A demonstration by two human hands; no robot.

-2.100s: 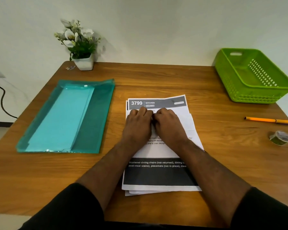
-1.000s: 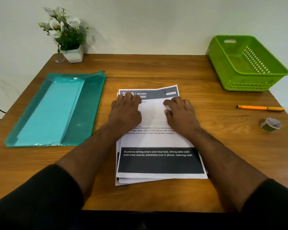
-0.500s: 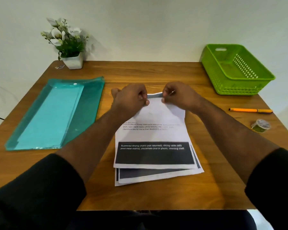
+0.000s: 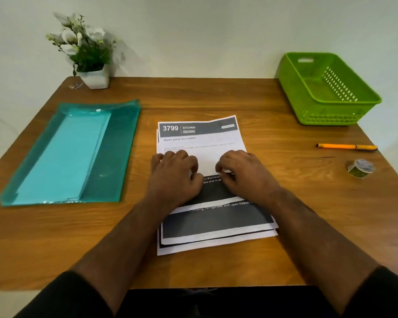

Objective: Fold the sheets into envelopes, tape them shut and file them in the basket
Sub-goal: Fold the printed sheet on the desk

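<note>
Half a second ago both hands pinched the top sheet's far edge up off the stack; now that edge has been brought over toward the person and both hands lie on it.

Head view: the left hand (image 4: 175, 177) and right hand (image 4: 244, 174) press side by side on the folded sheet (image 4: 207, 164), fingers curled and down on the paper, closed on nothing so far as shows. The fold line runs left to right just beyond the knuckles, equally near either hand, so the crease would be run outward along it. Below lies the stack (image 4: 200, 131), long axis running away from the person. The tape (image 4: 360, 168) and pen (image 4: 346, 146) sit well right, nearer the right hand; the basket (image 4: 292, 88) stands far right, a folder (image 4: 115, 152) left. Nothing blocks the way.
</note>
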